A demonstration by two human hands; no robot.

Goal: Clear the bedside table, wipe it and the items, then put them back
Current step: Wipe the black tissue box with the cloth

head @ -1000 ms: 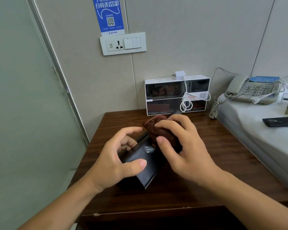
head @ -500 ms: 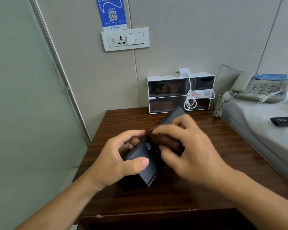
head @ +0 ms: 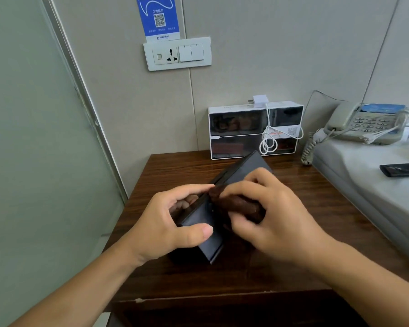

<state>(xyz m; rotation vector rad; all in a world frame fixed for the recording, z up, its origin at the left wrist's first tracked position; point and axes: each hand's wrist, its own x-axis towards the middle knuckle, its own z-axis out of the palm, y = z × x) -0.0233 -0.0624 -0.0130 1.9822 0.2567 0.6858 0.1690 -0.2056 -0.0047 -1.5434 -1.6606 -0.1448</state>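
Note:
Above the dark wooden bedside table (head: 316,208) my left hand (head: 165,227) holds a flat black rectangular item (head: 198,220), thumb on its near face and fingers behind its far edge. The item is tilted, with its far end (head: 248,166) pointing toward the wall. My right hand (head: 274,220) grips a bunched dark brown cloth (head: 236,204) and presses it against the item's top face. The cloth and my right hand hide the item's middle.
A white box with dark windows (head: 241,131) stands at the table's back against the wall, with a white charger and coiled cable (head: 267,142) hanging over it. On the bed at right lie a telephone (head: 364,126) and a black remote (head: 401,169). A glass panel (head: 33,161) borders the left.
My right hand has slid the brown cloth along the black item toward my left hand. More of the item's far end now shows. The view has also shifted slightly downward.

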